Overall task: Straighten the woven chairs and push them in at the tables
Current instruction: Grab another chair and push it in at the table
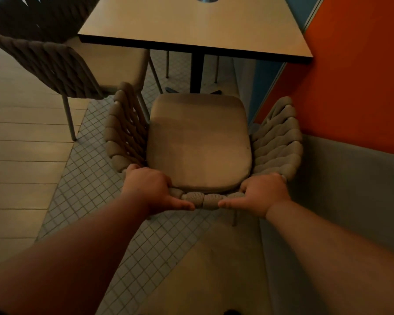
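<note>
Left hand [149, 186] and right hand [263, 193] clamp the backrest of the taupe rope-woven chair with tan seat cushion [198, 142], fingers curled over its rim; push evenly, I judge, sliding it squarely beneath the beige rectangular bench [191, 26]'s near edge.

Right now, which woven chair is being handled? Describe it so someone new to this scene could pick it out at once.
Start at the pale table beside the orange wall. The chair being handled faces the table's near edge, its seat cushion fully in view. Unlike the other woven chair at the left, turned at an angle, this one has the left hand and right hand gripping its back rim.
</note>
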